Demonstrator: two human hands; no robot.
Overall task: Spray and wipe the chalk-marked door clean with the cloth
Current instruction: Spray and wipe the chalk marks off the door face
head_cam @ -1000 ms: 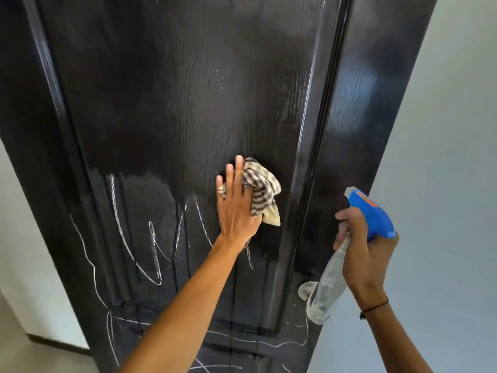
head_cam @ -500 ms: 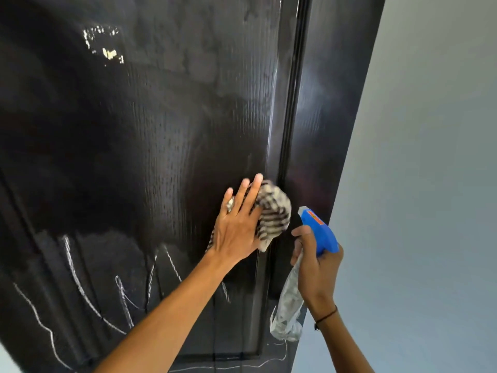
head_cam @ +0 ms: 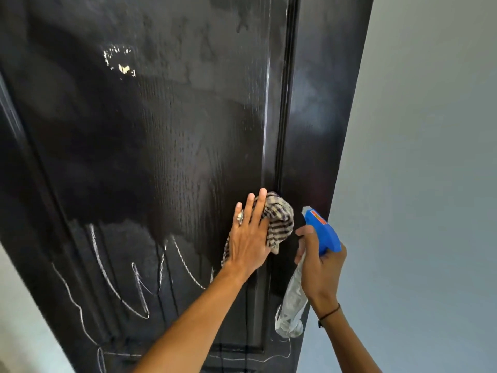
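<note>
Right now the left hand (head_cam: pixel 248 239) lies flat with its fingers straight and spread, pressing the striped cloth (head_cam: pixel 279 224) against the dark door (head_cam: pixel 161 144) just right of the frame's centre, where the raised panel meets the vertical groove. The right hand (head_cam: pixel 321 267), at lower right, has its fingers curled round the neck of the spray bottle (head_cam: pixel 304 281), whose blue trigger head (head_cam: pixel 322 232) points toward the door; the forefinger lies near the trigger, though whether it squeezes cannot be told. Most of the upper door looks wiped and carries a damp sheen, while the chalk marks (head_cam: pixel 139 281) loop across the lower left of the frame and trail along the bottom edge. To do this step well, I judge the palm should keep the bunched cloth spread wide under the fingers, work firm overlapping strokes downward and leftward into the scribbles, and follow the groove so no chalk lodges there. A fresh mist on the dry white lines would probably loosen them; turning the cloth to a clean face should avoid smearing grey haze back over the finished part.
</note>
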